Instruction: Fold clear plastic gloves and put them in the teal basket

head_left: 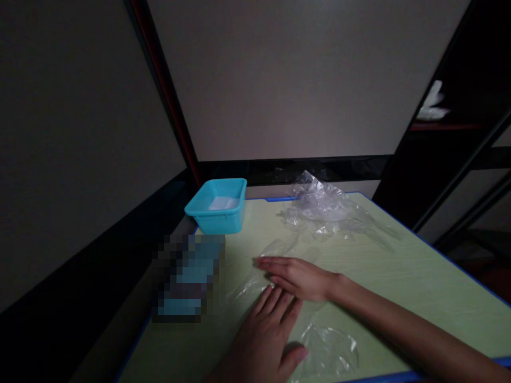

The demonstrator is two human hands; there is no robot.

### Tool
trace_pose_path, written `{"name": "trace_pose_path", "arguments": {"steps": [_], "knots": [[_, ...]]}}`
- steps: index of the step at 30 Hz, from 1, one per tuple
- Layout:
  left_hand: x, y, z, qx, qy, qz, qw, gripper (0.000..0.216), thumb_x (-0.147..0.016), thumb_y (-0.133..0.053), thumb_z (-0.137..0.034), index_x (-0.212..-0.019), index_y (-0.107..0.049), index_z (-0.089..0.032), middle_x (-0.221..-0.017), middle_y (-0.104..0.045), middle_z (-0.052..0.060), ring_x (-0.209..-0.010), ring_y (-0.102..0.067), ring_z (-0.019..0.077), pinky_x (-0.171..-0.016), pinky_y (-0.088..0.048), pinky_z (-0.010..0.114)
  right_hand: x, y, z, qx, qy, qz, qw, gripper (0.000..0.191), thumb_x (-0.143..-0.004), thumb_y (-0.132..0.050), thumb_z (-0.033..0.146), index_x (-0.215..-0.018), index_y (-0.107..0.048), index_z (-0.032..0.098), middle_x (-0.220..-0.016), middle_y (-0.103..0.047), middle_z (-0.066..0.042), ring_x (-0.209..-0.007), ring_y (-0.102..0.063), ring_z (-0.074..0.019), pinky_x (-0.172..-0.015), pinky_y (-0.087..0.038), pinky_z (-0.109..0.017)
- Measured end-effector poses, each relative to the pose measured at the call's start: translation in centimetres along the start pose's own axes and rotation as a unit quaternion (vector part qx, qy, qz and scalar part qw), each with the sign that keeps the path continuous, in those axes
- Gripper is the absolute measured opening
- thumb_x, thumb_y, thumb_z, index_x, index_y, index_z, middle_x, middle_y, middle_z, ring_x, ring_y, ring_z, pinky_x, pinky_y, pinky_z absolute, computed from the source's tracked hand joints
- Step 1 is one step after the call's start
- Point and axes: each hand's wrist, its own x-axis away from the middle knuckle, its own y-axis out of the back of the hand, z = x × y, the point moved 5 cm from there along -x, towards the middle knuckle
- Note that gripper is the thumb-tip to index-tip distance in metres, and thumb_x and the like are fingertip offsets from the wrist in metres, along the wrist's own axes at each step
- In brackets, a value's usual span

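A clear plastic bag (329, 346) is spread on the pale green table, partly covered by both hands. My left hand (267, 335) rests palm down on it, fingers stretched forward and thumb out to the side. Just beyond, my right hand (297, 276) lies flat across the bag with its fingers pointing left. The left fingertips touch or nearly touch the underside of the right hand. Neither hand grips anything that I can see. At the far side of the table sits a crumpled heap of clear plastic bags (327, 205).
A turquoise plastic basket (219, 221) with something white inside stands at the table's back left corner. In front of it is a blurred-out object (191, 279) at the left edge. The table (419, 282) has a blue rim. Panels rise behind; a dark shelf (451, 127) holds white items.
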Motion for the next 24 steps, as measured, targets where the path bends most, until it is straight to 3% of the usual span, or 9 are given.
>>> {"name": "trace_pose_path", "arguments": {"steps": [6, 12, 15, 18, 21, 24], "knots": [[0.6, 0.8, 0.1, 0.022, -0.043, 0.054, 0.997, 0.074, -0.073, -0.062, -0.035, -0.136, -0.024, -0.025, -0.144, -0.022, 0.005, -0.132, -0.017, 0.0241, -0.107, -0.017, 0.045, 1.5, -0.3, -1.6, 0.016, 0.015, 0.040, 0.999, 0.042, -0.092, -0.033, 0.030, -0.127, -0.042, 0.009, -0.137, -0.036, -0.011, -0.129, -0.026, -0.0139, -0.107, -0.023, -0.028], [0.2, 1.2, -0.1, 0.027, -0.069, 0.067, 0.995, 0.068, -0.080, -0.053, -0.045, -0.136, -0.024, -0.022, -0.145, -0.015, 0.006, -0.132, -0.012, 0.0249, -0.107, -0.017, 0.044, 3.1, 1.6, -6.9, 0.144, -0.153, -0.036, 0.977, 0.046, -0.090, -0.035, 0.036, -0.130, -0.039, 0.014, -0.136, -0.038, -0.011, -0.126, -0.032, -0.0238, -0.104, -0.022, -0.049], [0.3, 1.3, 0.0, 0.034, -0.081, 0.066, 0.994, 0.067, -0.082, -0.049, -0.047, -0.137, -0.021, -0.023, -0.145, -0.013, 0.005, -0.133, -0.012, 0.0234, -0.107, -0.017, 0.042, 3.9, 2.6, -8.0, 0.176, -0.202, -0.095, 0.959, 0.039, -0.090, -0.035, 0.030, -0.122, -0.049, 0.013, -0.129, -0.046, -0.013, -0.122, -0.039, -0.0240, -0.103, -0.025, -0.048], [0.6, 1.2, 0.4, 0.050, -0.082, 0.060, 0.994, 0.074, -0.079, -0.054, -0.044, -0.139, -0.014, -0.024, -0.146, -0.007, 0.004, -0.133, -0.009, 0.0247, -0.107, -0.018, 0.043, 4.0, 3.0, -7.0, 0.149, -0.175, -0.139, 0.963, 0.037, -0.090, -0.034, 0.026, -0.119, -0.051, 0.014, -0.124, -0.052, -0.011, -0.117, -0.045, -0.0205, -0.100, -0.034, -0.040], [1.1, 1.6, 0.4, 0.081, -0.085, 0.048, 0.992, 0.080, -0.079, -0.054, -0.041, -0.139, -0.004, -0.024, -0.146, -0.001, 0.005, -0.132, -0.009, 0.0254, -0.106, -0.022, 0.043, 3.4, 2.7, -5.4, 0.100, -0.118, -0.130, 0.979, 0.038, -0.090, -0.031, 0.023, -0.122, -0.048, 0.014, -0.125, -0.052, -0.009, -0.117, -0.046, -0.0178, -0.099, -0.037, -0.035], [0.7, 2.8, 0.8, 0.069, 0.004, -0.006, 0.998, 0.072, -0.083, -0.047, -0.034, -0.140, -0.006, -0.020, -0.146, -0.007, 0.006, -0.132, -0.012, 0.0212, -0.105, -0.024, 0.039, 2.9, 1.9, -4.7, 0.077, -0.092, -0.086, 0.989, 0.040, -0.090, -0.029, 0.021, -0.127, -0.044, 0.012, -0.130, -0.047, -0.009, -0.121, -0.041, -0.0170, -0.102, -0.034, -0.034]]}}
